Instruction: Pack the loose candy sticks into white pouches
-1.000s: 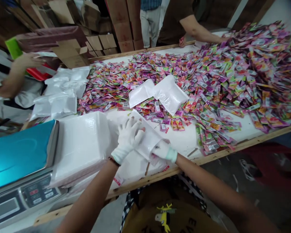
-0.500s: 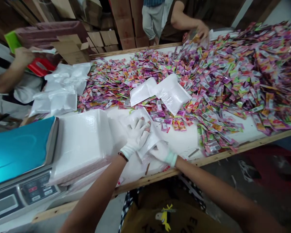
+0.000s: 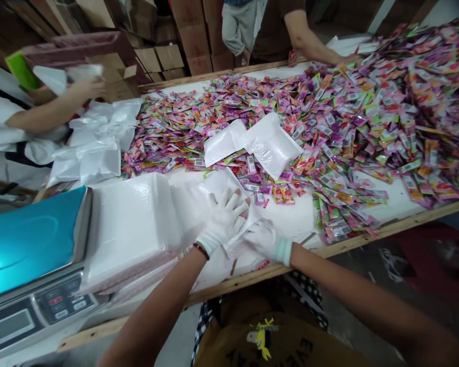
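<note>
A white plastic bag (image 3: 226, 179) lies on the table in front of me. My left hand (image 3: 222, 216), in a white glove with bare fingertips, presses on it with its fingers spread. To the right, my right hand (image 3: 264, 238), gloved too, is closed on the bag's near right edge. Just beyond are two filled white bags (image 3: 272, 146) (image 3: 225, 142), lying on a heap of small colourful packets (image 3: 183, 122). A stack of flat white bags (image 3: 132, 219) sits left of my left hand.
On the left stand a scale with a blue top (image 3: 34, 234) and a group of filled white bags (image 3: 95, 137). A person's arm (image 3: 57, 109) is at the far left; another person's arm (image 3: 317, 46) reaches into the packets. A wooden edge (image 3: 229, 283) borders the table.
Both my hands have shifted slightly right, my right hand now gripping a folded-up edge of the bag. The left person's arm has moved right; the person across reaches farther right.
</note>
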`<state>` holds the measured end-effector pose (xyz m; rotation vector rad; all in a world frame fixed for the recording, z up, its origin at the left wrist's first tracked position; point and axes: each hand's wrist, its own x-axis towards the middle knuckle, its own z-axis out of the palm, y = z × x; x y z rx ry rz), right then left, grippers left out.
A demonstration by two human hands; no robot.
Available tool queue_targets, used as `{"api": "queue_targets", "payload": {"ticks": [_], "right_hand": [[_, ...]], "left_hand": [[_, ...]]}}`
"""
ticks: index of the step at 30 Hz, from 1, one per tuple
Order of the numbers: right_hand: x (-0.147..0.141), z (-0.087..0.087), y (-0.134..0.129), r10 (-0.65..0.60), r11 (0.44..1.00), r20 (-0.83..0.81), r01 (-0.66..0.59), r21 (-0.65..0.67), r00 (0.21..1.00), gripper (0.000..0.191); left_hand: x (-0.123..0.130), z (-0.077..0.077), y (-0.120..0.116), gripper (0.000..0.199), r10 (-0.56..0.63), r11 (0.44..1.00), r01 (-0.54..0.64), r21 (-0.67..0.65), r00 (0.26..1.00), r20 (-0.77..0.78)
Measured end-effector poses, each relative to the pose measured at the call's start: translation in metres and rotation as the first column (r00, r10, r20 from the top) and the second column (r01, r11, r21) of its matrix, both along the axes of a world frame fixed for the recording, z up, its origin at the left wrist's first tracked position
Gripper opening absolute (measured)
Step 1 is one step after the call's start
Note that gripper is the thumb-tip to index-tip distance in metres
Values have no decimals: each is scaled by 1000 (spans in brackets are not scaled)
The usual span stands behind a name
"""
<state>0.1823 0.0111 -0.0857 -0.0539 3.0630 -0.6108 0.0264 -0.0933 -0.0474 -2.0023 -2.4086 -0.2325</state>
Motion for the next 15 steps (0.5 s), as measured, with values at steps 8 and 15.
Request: {"api": "queue_targets", "payload": {"ticks": [8, 15], "right_hand": [[6, 17, 18, 99, 985, 13, -100, 143, 995, 19], [-11, 33, 6, 132, 957, 127, -160, 241, 983, 26]], "left_hand": [[24, -10, 16, 39, 47, 999, -48, -2, 994, -96], [11, -14, 14, 39, -87, 996, 87, -10, 990, -114]]}}
